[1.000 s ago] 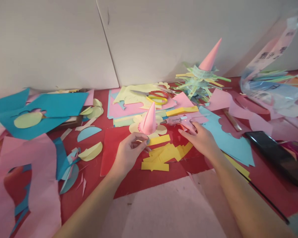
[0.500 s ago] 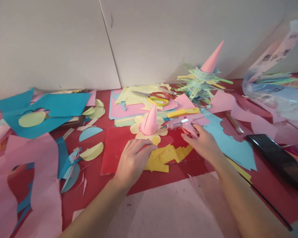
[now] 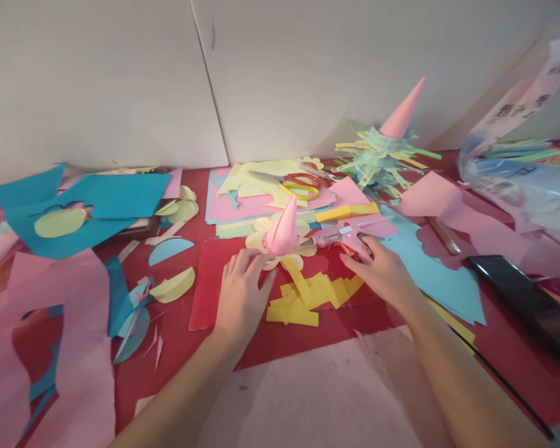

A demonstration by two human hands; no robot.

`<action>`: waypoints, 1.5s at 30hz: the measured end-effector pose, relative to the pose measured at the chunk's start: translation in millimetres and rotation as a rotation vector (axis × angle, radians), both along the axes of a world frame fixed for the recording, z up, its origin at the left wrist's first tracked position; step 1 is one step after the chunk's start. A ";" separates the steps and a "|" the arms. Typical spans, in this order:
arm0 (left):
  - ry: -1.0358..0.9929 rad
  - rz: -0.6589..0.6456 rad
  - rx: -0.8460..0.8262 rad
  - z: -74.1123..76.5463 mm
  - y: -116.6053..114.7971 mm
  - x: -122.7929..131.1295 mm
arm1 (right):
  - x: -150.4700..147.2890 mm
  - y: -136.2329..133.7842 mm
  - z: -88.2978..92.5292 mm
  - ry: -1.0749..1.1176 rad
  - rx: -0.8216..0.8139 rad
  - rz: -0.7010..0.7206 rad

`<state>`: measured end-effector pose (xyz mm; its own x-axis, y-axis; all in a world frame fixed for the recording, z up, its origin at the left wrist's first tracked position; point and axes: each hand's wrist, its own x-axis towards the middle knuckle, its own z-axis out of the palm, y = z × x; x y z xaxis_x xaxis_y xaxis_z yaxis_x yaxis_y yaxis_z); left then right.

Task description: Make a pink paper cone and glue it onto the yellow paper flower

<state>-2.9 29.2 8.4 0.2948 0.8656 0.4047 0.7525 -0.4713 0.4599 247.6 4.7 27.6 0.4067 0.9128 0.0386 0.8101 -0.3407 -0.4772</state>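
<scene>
A pink paper cone (image 3: 284, 231) stands on a pale yellow flower shape (image 3: 256, 241). My left hand (image 3: 243, 289) is at the flower's lower left edge, thumb apart from the fingers, with the fingertips by a petal. In my right hand (image 3: 385, 267) is the handle of a pink glue gun (image 3: 338, 234), its nozzle pointing left, close beside the cone. One yellow strip (image 3: 297, 280) reaches from the flower's lower edge onto several loose yellow pieces (image 3: 324, 289). Under them lies a red sheet (image 3: 208, 274).
Behind the flower, red and yellow scissors (image 3: 301, 185) rest on stacked paper. A finished-looking cone figure with fringed green strips (image 3: 378, 155) stands at the back right. Blue and pink paper scraps (image 3: 126, 196) cover the left. A black phone (image 3: 518, 298) and plastic bag (image 3: 518, 180) are right.
My left hand has shifted left and its thumb has come away from the yellow strip, which now shows lying below the flower. My right hand and the glue gun have barely moved.
</scene>
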 end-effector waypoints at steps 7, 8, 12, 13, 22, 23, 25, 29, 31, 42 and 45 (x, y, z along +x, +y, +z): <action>-0.036 0.029 -0.072 -3.8 3.4 -1.4 | -1.4 -0.4 2.0 -0.005 0.010 0.000; -0.047 0.029 -0.078 -4.2 3.5 -1.5 | -1.6 -0.5 2.4 -0.006 0.010 -0.003; -0.061 0.042 -0.078 -5.0 3.2 -2.0 | -1.6 -0.7 1.4 -0.021 -0.011 -0.010; -0.060 0.043 -0.077 -4.9 3.1 -2.0 | -1.4 -0.7 0.2 -0.029 -0.005 -0.009; -0.061 -0.028 -0.073 -2.7 2.5 1.4 | -7.0 -3.0 -8.1 -0.127 0.063 0.010; -0.056 -0.033 -0.082 -2.5 2.5 1.8 | -8.9 -3.4 -8.3 -0.128 0.072 0.021; -0.040 -0.036 -0.099 -1.9 2.4 2.3 | -12.9 -4.1 -9.3 -0.127 0.090 0.043; -0.003 -0.023 -0.124 -1.1 2.2 2.7 | -18.8 -4.9 -11.8 -0.140 0.121 0.091; 0.009 -0.018 -0.131 -0.9 2.3 3.0 | -20.1 -5.0 -12.5 -0.147 0.124 0.103; 0.036 -0.023 -0.127 -1.5 2.8 3.6 | -19.7 -5.9 -14.2 -0.158 0.120 0.138; 0.035 -0.023 -0.122 -2.5 3.0 3.0 | -19.0 -5.8 -14.6 -0.166 0.127 0.145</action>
<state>0.1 32.2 5.9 0.3272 0.9006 0.2861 0.7589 -0.4309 0.4882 228.6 -1.1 13.0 0.2500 0.9448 0.2120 0.9171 -0.1608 -0.3648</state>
